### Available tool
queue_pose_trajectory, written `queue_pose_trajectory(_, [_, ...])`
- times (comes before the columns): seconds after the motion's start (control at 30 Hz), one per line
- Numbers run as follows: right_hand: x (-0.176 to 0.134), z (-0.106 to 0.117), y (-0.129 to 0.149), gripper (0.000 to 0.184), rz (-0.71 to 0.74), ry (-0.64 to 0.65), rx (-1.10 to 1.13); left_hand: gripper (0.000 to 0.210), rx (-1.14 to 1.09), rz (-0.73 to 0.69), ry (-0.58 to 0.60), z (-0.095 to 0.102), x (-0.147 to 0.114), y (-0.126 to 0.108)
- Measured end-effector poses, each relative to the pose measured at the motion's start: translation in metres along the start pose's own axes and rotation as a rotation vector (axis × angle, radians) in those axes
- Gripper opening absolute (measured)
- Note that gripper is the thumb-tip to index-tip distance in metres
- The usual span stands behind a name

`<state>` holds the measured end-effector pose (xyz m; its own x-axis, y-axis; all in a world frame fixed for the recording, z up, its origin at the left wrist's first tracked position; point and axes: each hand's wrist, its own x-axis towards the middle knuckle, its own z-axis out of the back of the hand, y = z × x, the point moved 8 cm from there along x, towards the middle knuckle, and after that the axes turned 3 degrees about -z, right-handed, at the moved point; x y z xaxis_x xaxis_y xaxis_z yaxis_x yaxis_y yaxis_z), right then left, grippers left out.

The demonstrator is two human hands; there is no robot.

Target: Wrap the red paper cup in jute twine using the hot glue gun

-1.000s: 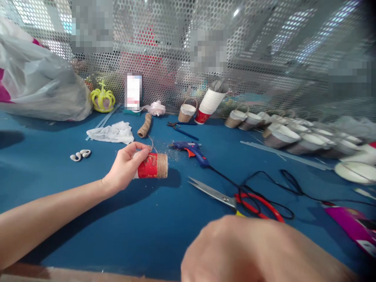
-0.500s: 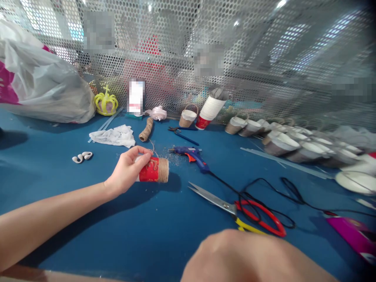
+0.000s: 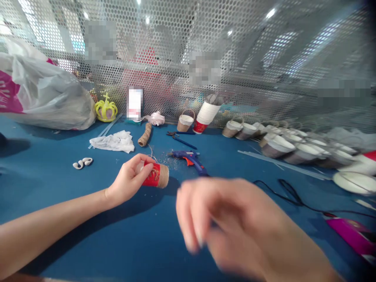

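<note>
On my feed, the left hand (image 3: 126, 181) is clamped on the red paper cup (image 3: 151, 178), held sideways over the desk (image 3: 141, 243). The cup's long axis runs roughly left to right, its twine (image 3: 163, 176) end pointing rightward. The right hand (image 3: 243, 219) sits apart, closer to my camera; the cup lies beyond it, leftward. That grip is blurred: I can't tell whether its fingers meet.
</note>
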<state>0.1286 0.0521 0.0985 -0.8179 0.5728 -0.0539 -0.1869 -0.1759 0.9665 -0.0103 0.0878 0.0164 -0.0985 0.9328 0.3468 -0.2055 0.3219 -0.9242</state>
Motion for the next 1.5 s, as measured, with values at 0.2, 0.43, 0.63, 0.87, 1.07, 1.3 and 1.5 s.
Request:
queue_pose_trajectory(0.2, [0.045, 0.077, -0.063, 0.025, -0.22, -0.485, -0.227, 0.016, 0.156, -0.176, 0.018, -0.001, 0.002, -0.014])
queue_pose_trajectory(0.43, [0.052, 0.053, -0.095, 0.022, -0.225, -0.331, 0.13, 0.028, 0.16, -0.21, 0.088, -0.005, 0.005, -0.018])
queue_pose_trajectory(0.63, [0.043, 0.045, -0.073, 0.017, -0.105, -0.301, -0.24, 0.044, -0.312, 0.153, 0.163, -0.008, 0.012, 0.004])
queue_pose_trajectory(0.87, [0.043, 0.032, -0.086, 0.017, -0.174, -0.179, -0.355, 0.037, -0.32, 0.262, 0.093, -0.01, 0.008, 0.021])
queue_pose_trajectory(1.07, [0.04, 0.064, -0.085, 0.022, -0.159, -0.379, -0.358, 0.034, -0.201, 0.253, 0.184, -0.018, 0.002, 0.024])
queue_pose_trajectory(1.3, [0.037, 0.144, -0.098, 0.011, -0.413, -0.666, -0.878, 0.027, 0.126, 0.106, 0.304, -0.021, 0.005, 0.013])
queue_pose_trajectory(1.5, [0.048, 0.157, -0.135, 0.019, -0.538, -0.577, -0.818, 0.026, 0.211, 0.106, 0.308, -0.02, 0.004, 0.011])
